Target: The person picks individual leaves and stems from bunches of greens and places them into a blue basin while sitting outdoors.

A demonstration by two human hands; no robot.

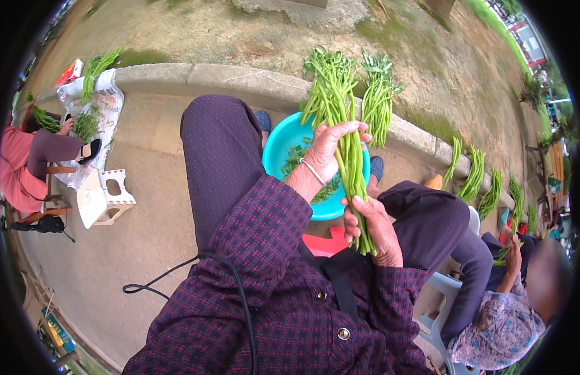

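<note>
Both my hands grip one bundle of long green leafy stems, held above a turquoise plastic basin. My left hand, with a metal bangle at the wrist, closes around the middle of the bundle. Lower down, my right hand holds the stem ends. The leafy tops fan out past the basin's far rim, in front of the curb. Loose leaves and stem pieces lie inside the basin. Another bundle of greens rests against the curb, right of the held one.
A concrete curb crosses ahead, with several bundles of greens leaning along it at right. A seated person is close on the right; another handles greens at left. A white folding stool stands at left, a red plastic object below the basin.
</note>
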